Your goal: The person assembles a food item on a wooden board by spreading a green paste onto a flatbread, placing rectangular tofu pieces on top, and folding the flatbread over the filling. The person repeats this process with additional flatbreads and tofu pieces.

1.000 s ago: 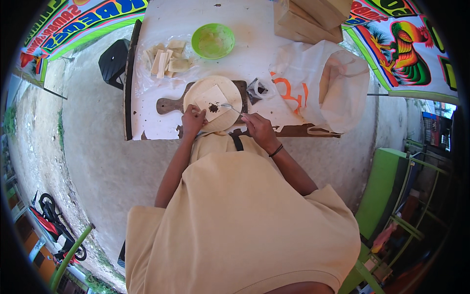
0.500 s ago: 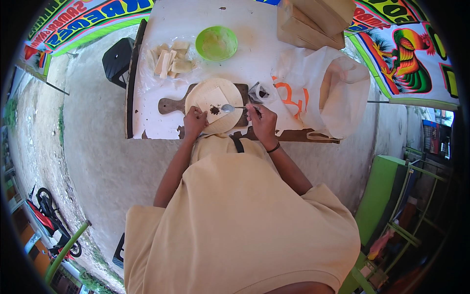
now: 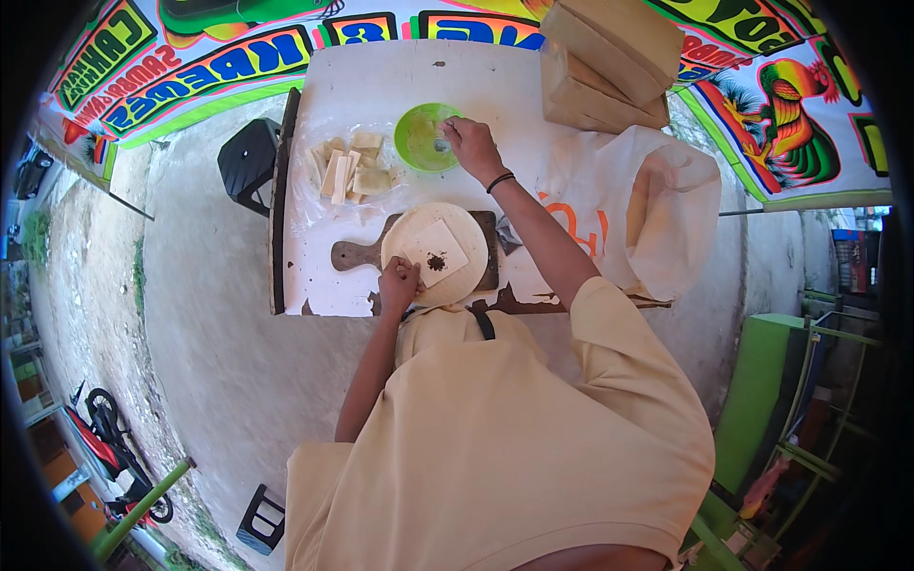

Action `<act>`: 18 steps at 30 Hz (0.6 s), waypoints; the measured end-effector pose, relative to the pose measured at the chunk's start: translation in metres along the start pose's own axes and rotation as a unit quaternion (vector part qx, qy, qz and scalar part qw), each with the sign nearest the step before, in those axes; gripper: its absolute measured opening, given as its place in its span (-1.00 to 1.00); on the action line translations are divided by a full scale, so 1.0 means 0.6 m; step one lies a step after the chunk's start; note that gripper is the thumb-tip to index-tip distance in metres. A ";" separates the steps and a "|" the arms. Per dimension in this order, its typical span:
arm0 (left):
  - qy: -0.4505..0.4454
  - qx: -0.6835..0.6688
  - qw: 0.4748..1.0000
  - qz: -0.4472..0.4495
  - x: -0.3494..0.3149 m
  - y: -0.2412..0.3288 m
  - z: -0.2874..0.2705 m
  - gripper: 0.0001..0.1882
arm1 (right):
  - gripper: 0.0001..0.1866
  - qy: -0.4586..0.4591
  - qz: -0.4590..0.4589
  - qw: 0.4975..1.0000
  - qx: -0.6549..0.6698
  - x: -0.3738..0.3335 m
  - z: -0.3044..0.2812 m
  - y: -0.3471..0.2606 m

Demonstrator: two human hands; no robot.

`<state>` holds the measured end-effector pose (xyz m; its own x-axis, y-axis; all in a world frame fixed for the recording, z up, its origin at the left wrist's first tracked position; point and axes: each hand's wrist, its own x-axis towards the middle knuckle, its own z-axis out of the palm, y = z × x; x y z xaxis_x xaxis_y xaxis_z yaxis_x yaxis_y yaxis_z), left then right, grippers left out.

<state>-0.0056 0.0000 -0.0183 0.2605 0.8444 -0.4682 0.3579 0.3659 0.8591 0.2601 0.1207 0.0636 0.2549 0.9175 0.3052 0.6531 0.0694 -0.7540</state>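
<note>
A square pastry sheet (image 3: 447, 240) with a small heap of dark filling (image 3: 436, 262) lies on a round, pale wooden plate (image 3: 466, 221). The plate rests on a dark wooden cutting board (image 3: 354, 255). My left hand (image 3: 400, 283) is at the plate's lower left, its curled fingers pinching the sheet's near edge. Out over a green bowl (image 3: 409, 147) reaches my right hand (image 3: 473, 147), closed on a spoon (image 3: 441, 145). The spoon's bowl points down into the pale contents. My right forearm partly hides a small plastic packet (image 3: 507, 235) beside the board.
On clear plastic at the left lie several stacked pastry sheets and strips (image 3: 347, 174). Brown cardboard boxes (image 3: 609, 71) stand at the back right, with a white plastic bag (image 3: 666, 214) nearer. The table's front edge (image 3: 533, 303) is chipped. A black stool (image 3: 249, 164) stands left.
My right hand has moved the spoon from beside the dark filling forward to the green bowl. My left hand stays at the sheet's edge. The view has shifted slightly.
</note>
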 end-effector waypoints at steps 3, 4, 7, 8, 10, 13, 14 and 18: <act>-0.004 -0.013 1.000 -0.004 -0.001 -0.004 -0.002 -0.82 | -0.74 -0.017 -0.017 0.996 -0.089 0.006 0.017 0.011; -0.006 -0.017 1.000 -0.003 0.002 -0.004 -0.003 -0.82 | -0.73 -0.016 -0.019 0.994 -0.110 0.010 0.022 0.012; -0.008 -0.024 0.999 -0.029 0.006 0.002 -0.003 -0.81 | -0.71 0.034 -0.009 0.992 -0.123 0.029 0.035 0.024; -0.012 -0.027 0.999 -0.033 0.006 0.004 -0.006 -0.80 | -0.70 0.037 0.004 0.991 -0.131 0.038 0.038 0.028; -0.014 -0.021 0.999 -0.046 0.006 0.005 -0.004 -0.80 | -0.69 0.046 0.030 0.987 -0.148 0.059 0.043 0.039; -0.020 -0.017 0.998 -0.059 0.010 0.001 -0.009 -0.79 | -0.69 0.030 0.041 0.989 -0.137 0.079 0.053 0.049; -0.023 -0.019 0.998 -0.063 0.010 0.002 -0.007 -0.79 | -0.69 0.031 0.045 0.989 -0.134 0.084 0.055 0.051; -0.026 -0.010 0.998 -0.054 0.011 0.001 -0.008 -0.78 | -0.69 0.039 0.094 0.987 -0.123 0.098 0.069 0.057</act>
<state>-0.0080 0.0079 -0.0200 0.2669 0.7783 -0.5683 0.3686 0.4624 0.8064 0.2678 0.1931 0.0318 0.4361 0.8716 0.2238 0.7401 -0.2060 -0.6402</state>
